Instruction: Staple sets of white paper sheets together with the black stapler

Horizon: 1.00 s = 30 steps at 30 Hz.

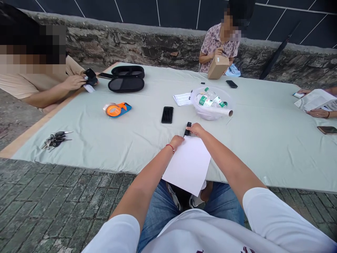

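A sheet or stack of white paper (188, 163) lies at the table's near edge, its lower part jutting out over my lap. My left hand (178, 141) is closed on the paper's upper left corner. Wrapped round a small black stapler (187, 129) at the paper's top edge is my right hand (196, 129). The stapler points away from me; whether its jaws bite the paper is too small to tell. Just beyond it lies a black phone (167, 115).
A clear bowl (196, 114) with plastic bottles and printed sheets (182, 99) stand ahead. To the left are an orange tape dispenser (117, 110), keys (55, 141) and an open black case (126, 84). Co-workers sit around the table, one holding a cardboard box (218, 66), another papers (317, 100).
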Motion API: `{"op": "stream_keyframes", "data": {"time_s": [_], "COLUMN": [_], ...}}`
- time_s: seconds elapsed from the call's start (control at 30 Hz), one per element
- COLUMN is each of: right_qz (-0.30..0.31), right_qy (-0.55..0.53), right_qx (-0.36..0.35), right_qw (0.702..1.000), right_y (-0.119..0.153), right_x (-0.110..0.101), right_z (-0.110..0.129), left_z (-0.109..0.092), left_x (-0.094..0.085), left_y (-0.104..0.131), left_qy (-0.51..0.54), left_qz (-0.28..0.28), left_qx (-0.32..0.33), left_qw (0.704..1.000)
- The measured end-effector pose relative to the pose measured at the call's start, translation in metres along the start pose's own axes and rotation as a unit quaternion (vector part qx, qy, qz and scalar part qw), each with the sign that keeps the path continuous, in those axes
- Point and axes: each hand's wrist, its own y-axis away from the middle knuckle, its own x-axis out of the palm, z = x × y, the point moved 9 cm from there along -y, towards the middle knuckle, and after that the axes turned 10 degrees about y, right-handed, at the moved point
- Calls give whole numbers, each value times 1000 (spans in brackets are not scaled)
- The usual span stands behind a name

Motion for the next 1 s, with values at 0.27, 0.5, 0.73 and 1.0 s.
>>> {"op": "stream_keyframes", "data": {"time_s": [0.27,0.5,0.73,1.0], "right_qz": [31,110,203,197], "right_qy": [-21,-80,-97,-202], "right_qx": [27,-22,-21,-12], "right_qw": [999,991,974,959], "right_y": [-1,22,35,36], "right_x": [3,16,29,38], "right_z": [0,-5,-22,-25], "left_z": [6,1,2,-1], "left_x": [0,4,8,8], "left_y": [1,12,18,20], "left_qy": [-12,16,26,6], "left_qz": [29,74,119,129], "left_qx": [-34,-5,39,74], "left_qw": [999,997,992,989]}}
